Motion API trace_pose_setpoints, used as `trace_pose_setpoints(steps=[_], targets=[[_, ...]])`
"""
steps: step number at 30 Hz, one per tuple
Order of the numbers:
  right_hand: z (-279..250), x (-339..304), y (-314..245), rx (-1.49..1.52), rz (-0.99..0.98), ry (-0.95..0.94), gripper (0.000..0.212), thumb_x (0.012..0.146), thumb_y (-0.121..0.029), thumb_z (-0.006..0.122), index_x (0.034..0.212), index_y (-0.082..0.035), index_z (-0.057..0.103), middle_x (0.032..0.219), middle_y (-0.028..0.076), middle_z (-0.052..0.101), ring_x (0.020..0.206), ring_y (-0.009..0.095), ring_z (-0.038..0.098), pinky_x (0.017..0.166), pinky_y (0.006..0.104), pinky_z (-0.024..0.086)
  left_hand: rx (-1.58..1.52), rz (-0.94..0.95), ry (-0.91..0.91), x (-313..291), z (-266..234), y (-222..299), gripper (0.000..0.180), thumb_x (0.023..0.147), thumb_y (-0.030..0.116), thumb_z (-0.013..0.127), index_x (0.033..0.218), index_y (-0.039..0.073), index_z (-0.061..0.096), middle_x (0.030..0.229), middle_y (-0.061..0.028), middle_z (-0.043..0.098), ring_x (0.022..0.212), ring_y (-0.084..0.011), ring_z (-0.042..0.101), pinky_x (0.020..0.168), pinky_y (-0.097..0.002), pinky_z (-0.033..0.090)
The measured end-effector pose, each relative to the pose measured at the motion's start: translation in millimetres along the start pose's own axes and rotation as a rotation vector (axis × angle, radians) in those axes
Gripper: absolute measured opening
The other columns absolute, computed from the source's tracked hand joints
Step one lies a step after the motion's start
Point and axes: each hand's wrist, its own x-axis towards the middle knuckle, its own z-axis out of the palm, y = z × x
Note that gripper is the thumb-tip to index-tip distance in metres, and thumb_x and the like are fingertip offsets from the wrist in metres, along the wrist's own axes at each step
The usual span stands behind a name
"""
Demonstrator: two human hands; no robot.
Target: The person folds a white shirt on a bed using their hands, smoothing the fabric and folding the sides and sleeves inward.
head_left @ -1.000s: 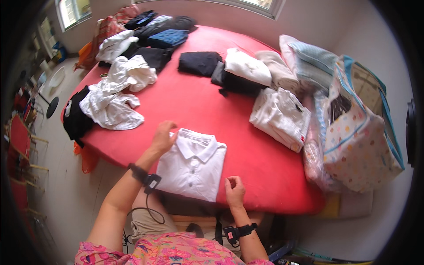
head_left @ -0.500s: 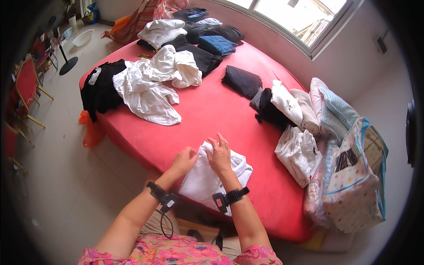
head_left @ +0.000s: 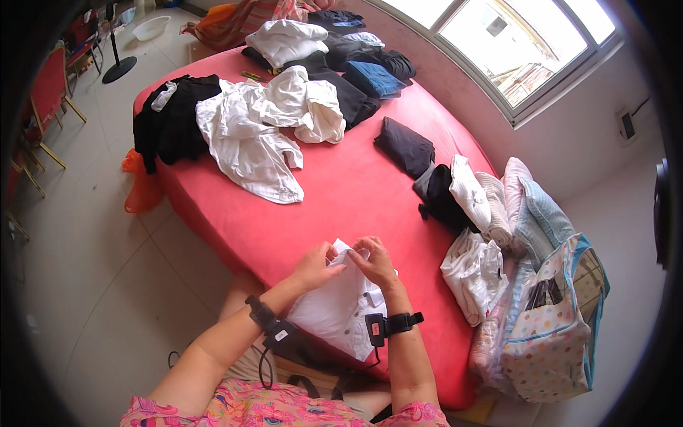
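Note:
A white buttoned shirt (head_left: 331, 309) lies partly folded at the near edge of the red-covered bed, right in front of me. My left hand (head_left: 319, 267) has its fingers curled on the cloth at the shirt's far end. Beside it my right hand (head_left: 375, 262) pinches the same end between thumb and fingers, and a bit of fabric rises between the two hands. Buttons show down the shirt's front near my right wrist. Part of the shirt is hidden under my hands and wrist straps.
Crumpled white clothes (head_left: 249, 135) and a black garment (head_left: 178, 121) lie at the left of the red bed cover (head_left: 341, 192). Folded dark clothes (head_left: 404, 146) and a white folded garment (head_left: 473, 277) are on the right, beside a dotted storage bag (head_left: 548, 334). A window (head_left: 512, 50) is beyond.
My right hand has gone from raised, spread fingers to a pinch on the shirt. Both hands have come closer together at its far end, lifting some cloth. The view has shifted slightly.

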Motion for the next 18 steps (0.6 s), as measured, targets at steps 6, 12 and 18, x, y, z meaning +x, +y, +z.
trace_pose_setpoints(steps=[6,12,18], targets=[[5.1,4.0,10.0,0.098,0.013,0.003,0.017,0.075,-0.014,0.069,0.083,-0.003,0.061,0.080,0.008,0.063,0.079,0.021,0.059,0.072,0.0326,0.047,-0.293,-0.106,-0.175,2.7,7.6,1.1,0.033,0.080,0.021,0.069,0.102,0.001,0.054,0.089,-0.0072,0.062,0.080,-0.0127,0.059,0.069,-0.0285,0.048],[19.1,10.5,19.6,0.439,0.202,-0.031,0.016,0.078,-0.014,0.068,0.086,-0.001,0.061,0.076,0.003,0.063,0.066,0.008,0.058,0.061,0.0241,0.047,-0.627,-0.270,-0.443,11.5,12.0,-19.1,0.039,0.084,0.017,0.064,0.113,-0.003,0.048,0.094,-0.0113,0.062,0.084,-0.0157,0.061,0.069,-0.0283,0.050],[26.3,8.8,19.8,0.237,0.240,0.108,0.023,0.079,-0.016,0.068,0.096,-0.002,0.063,0.090,0.011,0.064,0.076,0.017,0.061,0.068,0.0294,0.049,-0.487,-0.306,-0.299,20.3,4.9,-29.9,0.028,0.084,0.005,0.051,0.110,-0.005,0.047,0.093,-0.0136,0.061,0.079,-0.0171,0.060,0.068,-0.0289,0.049]])
